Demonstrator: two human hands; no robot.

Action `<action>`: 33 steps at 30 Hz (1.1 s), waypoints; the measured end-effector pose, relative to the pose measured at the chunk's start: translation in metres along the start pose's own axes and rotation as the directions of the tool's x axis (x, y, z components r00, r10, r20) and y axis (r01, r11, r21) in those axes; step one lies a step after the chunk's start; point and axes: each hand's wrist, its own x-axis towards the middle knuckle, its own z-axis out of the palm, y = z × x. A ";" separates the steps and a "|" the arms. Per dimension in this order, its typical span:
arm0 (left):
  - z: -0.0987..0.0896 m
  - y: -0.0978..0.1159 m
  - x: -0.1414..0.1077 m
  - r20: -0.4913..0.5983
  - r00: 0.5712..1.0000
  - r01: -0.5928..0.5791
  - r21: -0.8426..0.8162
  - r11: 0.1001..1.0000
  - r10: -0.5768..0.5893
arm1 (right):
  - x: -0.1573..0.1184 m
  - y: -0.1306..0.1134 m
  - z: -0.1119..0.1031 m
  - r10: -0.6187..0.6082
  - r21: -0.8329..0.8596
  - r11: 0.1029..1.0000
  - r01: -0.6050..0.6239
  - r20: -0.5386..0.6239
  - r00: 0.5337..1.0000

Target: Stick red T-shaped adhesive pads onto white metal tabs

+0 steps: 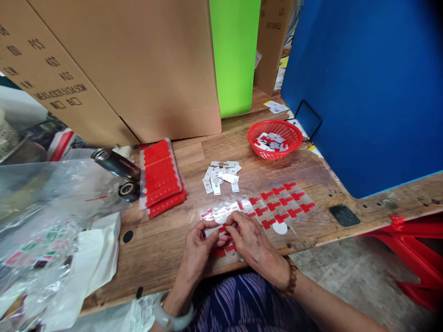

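Both hands meet over a clear sheet of red T-shaped stickers near the table's front edge. My left hand is closed, thumb against fingers, on a small metal plate that is mostly covered. Beside it, my right hand is pinched shut, fingertips almost touching the left ones. Red shows between the hands, but what the right fingertips hold is hidden. Just beyond lies a loose pile of small silver metal plates. Farther right, a red plastic basket contains more plates, some with red on them.
Left of the plates are stacked red sticker sheets, a dark flask and its cap. Plastic bags cover the left side. Cardboard, a green panel and a blue board stand behind. A red stool is at right.
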 end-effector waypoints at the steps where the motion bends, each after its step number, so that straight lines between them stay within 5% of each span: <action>1: 0.000 0.000 0.000 -0.003 1.000 -0.001 -0.002 1.000 0.001 | -0.001 0.000 0.001 -0.005 -0.028 1.000 0.005 -0.007 1.000; 6: 0.002 -0.002 0.001 -0.020 1.000 -0.015 -0.033 0.999 0.014 | -0.005 -0.004 -0.004 -0.051 -0.094 0.994 0.051 0.005 0.999; 17: 0.004 -0.003 0.007 -0.029 1.000 0.009 -0.123 0.992 -0.013 | 0.011 0.019 0.002 0.055 0.219 0.973 -0.070 0.073 0.996; 23: 0.004 0.001 0.008 -0.024 0.999 0.023 -0.137 0.990 -0.027 | 0.014 0.012 -0.014 0.149 0.210 0.967 -0.146 0.005 0.989; 33: 0.009 -0.001 0.006 0.035 0.999 0.020 -0.100 0.995 -0.016 | 0.026 0.013 -0.024 0.148 0.434 0.848 -0.304 0.358 0.922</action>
